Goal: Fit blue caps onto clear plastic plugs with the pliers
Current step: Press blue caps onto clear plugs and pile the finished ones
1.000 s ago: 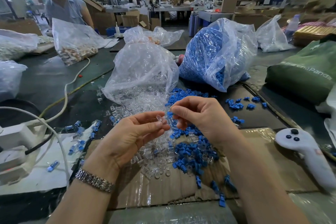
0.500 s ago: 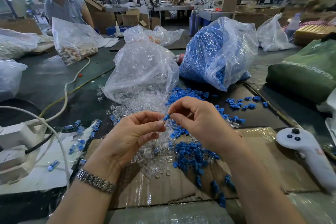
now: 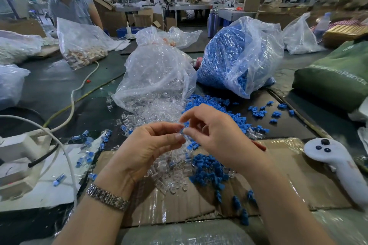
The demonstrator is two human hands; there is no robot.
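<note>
Left hand (image 3: 147,151) pinches a clear plug (image 3: 180,132), right hand (image 3: 217,135) pinches a blue cap (image 3: 186,124). Both look featherlight, hard, slippery; best pinched by the sides.

Both forearms come up from the bottom of the view and angle in toward each other, so the two hands meet about dead center, fingertips nearly touching. The left hand (image 3: 147,151) is turned back-of-hand up with a metal watch band on the wrist, fingers curled and the thumb and forefinger pinched together on something small and clear. The right hand (image 3: 217,135) sits a touch higher, also knuckles up, thumb and forefinger pinching a tiny blue bit right against the left fingertips while the other fingers curl loosely underneath.
</note>
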